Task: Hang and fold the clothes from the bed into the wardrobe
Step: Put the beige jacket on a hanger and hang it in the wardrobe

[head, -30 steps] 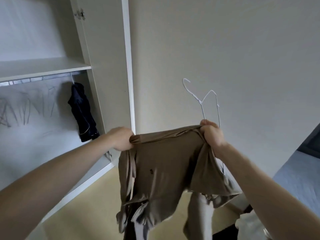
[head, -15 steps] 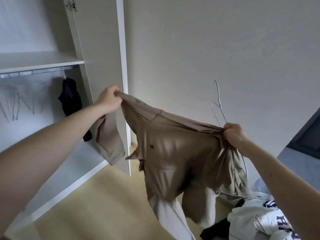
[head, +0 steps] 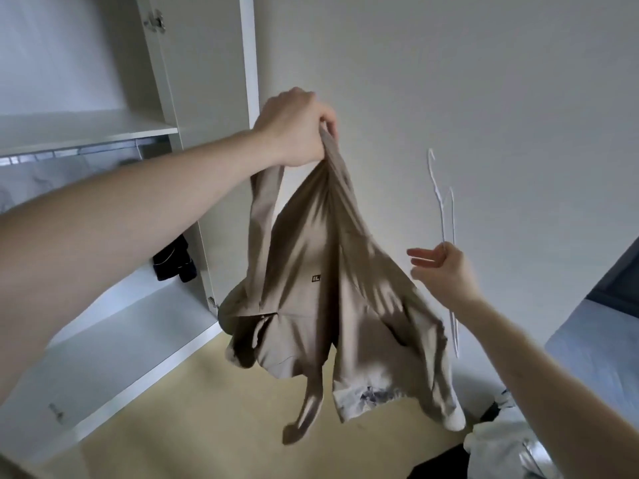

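The beige, soft-fabric shirt with a small dark chest label is hanging in mid-air in front of the plain pale wall, just right of the open white wardrobe. It is gathering to a bunch at its top and draping down in folds, its lower edges and one sleeve dangling above the pale yellow wooden floor.

The left hand is gripping the bunched top of the shirt, fingers curling tightly around the fabric; the whole garment is hanging below this fist. The right hand is holding the thin white wire hanger by its lower part, thumb and curled fingers closing on the wire while the forefingers are stretching out straight toward the shirt. The hanger's hook is pointing up, and its frame is running down behind the wrist. The shirt's right edge is lying just beside those outstretched fingers; whether it is touching them cannot be told.

Surroundings: inside the wardrobe a dark navy garment is hanging beneath the white shelf, partly hidden by the left forearm. The grey-blue bed is showing at right, with a heap of white and dark clothes at lower right.
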